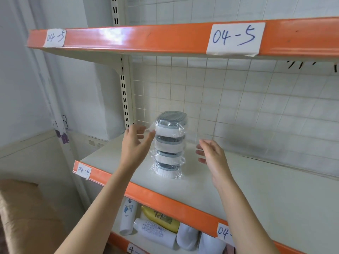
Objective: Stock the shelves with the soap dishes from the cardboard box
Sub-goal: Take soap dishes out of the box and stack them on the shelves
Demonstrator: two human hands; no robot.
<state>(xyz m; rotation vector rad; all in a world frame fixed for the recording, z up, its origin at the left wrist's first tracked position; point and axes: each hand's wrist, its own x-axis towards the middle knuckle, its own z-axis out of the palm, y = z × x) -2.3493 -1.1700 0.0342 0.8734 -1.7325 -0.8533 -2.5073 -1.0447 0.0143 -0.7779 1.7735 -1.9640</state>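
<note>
A stack of several grey-and-white soap dishes [169,143], each in clear plastic wrap, stands upright on the cream shelf [256,189] labelled 04-4. My left hand [136,142] is just left of the stack, fingers relaxed, fingertips at the plastic wrap near the top. My right hand [211,154] hovers to the right of the stack, fingers loosely spread, a small gap away and holding nothing. A corner of the cardboard box [22,208] shows at the lower left.
An orange-edged shelf [146,37] labelled 04-5 hangs overhead. A wire grid backs the shelf. On the shelf below lie a yellow bottle [161,219] and white bottles [156,233]. A slotted upright [123,92] stands at the left.
</note>
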